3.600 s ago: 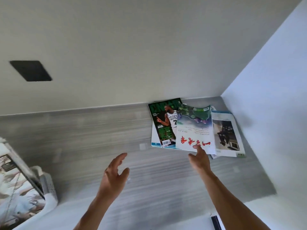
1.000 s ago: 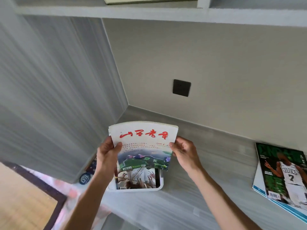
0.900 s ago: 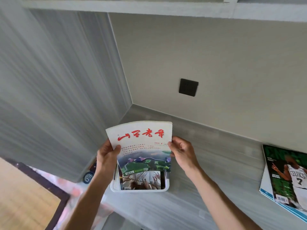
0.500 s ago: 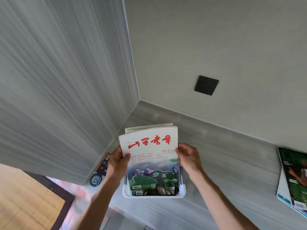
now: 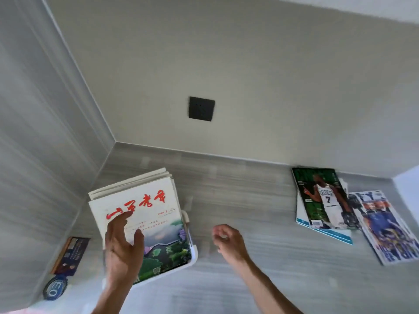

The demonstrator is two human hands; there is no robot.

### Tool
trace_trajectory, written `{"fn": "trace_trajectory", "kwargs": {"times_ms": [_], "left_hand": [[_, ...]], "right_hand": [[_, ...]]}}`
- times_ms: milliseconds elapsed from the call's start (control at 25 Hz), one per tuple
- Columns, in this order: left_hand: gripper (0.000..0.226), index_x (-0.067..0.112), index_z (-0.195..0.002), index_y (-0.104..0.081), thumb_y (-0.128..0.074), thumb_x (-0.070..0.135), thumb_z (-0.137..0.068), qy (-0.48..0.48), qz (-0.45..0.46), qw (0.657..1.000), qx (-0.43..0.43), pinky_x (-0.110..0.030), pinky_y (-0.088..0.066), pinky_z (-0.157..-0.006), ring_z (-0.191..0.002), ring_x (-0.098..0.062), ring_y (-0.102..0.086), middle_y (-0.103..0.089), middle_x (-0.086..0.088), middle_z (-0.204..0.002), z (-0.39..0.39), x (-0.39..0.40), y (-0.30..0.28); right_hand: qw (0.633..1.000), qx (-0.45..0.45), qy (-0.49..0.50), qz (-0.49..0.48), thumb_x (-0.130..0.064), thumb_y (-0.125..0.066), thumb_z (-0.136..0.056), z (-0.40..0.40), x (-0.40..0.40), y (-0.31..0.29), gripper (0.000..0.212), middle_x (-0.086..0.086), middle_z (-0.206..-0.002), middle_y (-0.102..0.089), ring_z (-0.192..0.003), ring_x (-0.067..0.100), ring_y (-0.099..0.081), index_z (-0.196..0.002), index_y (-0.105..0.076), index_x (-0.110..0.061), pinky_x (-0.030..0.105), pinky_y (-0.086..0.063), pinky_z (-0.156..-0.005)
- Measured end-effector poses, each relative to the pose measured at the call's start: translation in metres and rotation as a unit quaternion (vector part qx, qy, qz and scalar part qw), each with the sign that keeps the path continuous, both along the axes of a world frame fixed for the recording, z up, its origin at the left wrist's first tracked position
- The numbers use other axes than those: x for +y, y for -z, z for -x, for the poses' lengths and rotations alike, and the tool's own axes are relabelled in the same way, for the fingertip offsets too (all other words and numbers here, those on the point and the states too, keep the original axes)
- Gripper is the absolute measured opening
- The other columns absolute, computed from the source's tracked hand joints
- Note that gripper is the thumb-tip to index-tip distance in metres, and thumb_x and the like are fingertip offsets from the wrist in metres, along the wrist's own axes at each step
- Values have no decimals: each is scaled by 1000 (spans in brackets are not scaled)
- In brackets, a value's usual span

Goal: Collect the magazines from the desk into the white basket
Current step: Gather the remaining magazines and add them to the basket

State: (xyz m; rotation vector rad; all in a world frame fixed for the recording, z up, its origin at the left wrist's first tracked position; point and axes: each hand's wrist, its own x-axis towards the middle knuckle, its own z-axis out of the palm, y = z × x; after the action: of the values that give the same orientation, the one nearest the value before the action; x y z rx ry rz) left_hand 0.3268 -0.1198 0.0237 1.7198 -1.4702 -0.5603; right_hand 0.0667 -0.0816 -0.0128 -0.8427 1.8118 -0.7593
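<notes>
The white magazine with red characters (image 5: 147, 214) stands in the white basket (image 5: 192, 257) at the desk's left, in front of several other magazines. My left hand (image 5: 122, 245) hovers in front of its cover with straight fingers, holding nothing. To the right of the basket, above the desk, is my right hand (image 5: 226, 239), empty with loosely curled fingers. On the desk's right lie a green basketball magazine (image 5: 322, 198) on top of a white and blue one (image 5: 301, 211), and a blue magazine (image 5: 387, 225).
The grey desk (image 5: 249, 200) sits in a niche with a grey side panel on the left and a beige back wall carrying a black socket (image 5: 201, 108). A dark card (image 5: 72, 252) and a round blue badge (image 5: 55, 287) lie left of the basket.
Both hands have let go of the white magazine, which has dropped into the basket. My right hand has drawn away to the right. The view has swung right, showing the magazines on the desk.
</notes>
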Motion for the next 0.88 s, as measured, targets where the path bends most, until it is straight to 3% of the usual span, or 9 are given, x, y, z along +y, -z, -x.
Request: {"fn": "trace_trajectory", "kwargs": {"times_ms": [160,320,440,520,600,720,880], "left_hand": [[42,10,-121,-57,-59,5,-80,129,-78,987,47,-44,-48,-90,-104,-33,-59,-62,-14,-118,87,11,0],[55,21,-119,-57,-63,-15,-77,253,-130,958,37,-24,-45,-89,-105,-31,-62,-63,-6,-116,169,40,10],[57,26,-120,-55,-63,-12,-78,310,-155,938,18,-37,-48,-89,-110,-26,-62,-63,-5,-120,237,63,11],[56,28,-123,-55,-63,-7,-80,348,-160,924,5,-35,-47,-89,-112,-21,-60,-62,0,-124,283,76,9],[54,33,-123,-53,-62,-2,-82,368,-171,914,-12,-33,-47,-89,-112,-16,-58,-61,6,-124,335,90,9],[52,37,-126,-52,-58,6,-85,400,-182,897,-38,-27,-43,-89,-113,-7,-55,-58,13,-128,401,106,12],[52,39,-133,-47,-56,15,-87,448,-204,866,-88,-26,-41,-100,-119,-1,-50,-52,18,-136,465,118,21]], "right_hand": [[994,-2,99,-36,-3,-63,-83,89,60,0,29,-2,-77,-69,-72,14,-63,-74,-68,-29,29,-47,-67],[984,-18,172,-51,2,-61,-85,201,106,-9,25,4,-73,-65,-58,14,-56,-75,-68,-20,23,-39,-52],[973,-18,223,-60,-2,-62,-89,291,133,-9,17,8,-78,-65,-59,15,-56,-81,-68,-16,21,-39,-51],[965,-15,254,-65,-5,-62,-90,345,149,-4,11,9,-80,-66,-63,17,-58,-90,-69,-13,22,-41,-50],[963,5,260,-74,-9,-64,-90,399,167,4,13,8,-84,-68,-67,18,-60,-102,-69,-9,26,-46,-54],[965,113,224,-72,-11,-70,-85,467,192,20,22,10,-103,-72,-88,23,-65,-107,-68,-7,28,-45,-76],[948,237,201,-70,-20,-71,-85,527,207,37,34,8,-123,-68,-110,29,-63,-117,-64,-12,34,-47,-90]]}}
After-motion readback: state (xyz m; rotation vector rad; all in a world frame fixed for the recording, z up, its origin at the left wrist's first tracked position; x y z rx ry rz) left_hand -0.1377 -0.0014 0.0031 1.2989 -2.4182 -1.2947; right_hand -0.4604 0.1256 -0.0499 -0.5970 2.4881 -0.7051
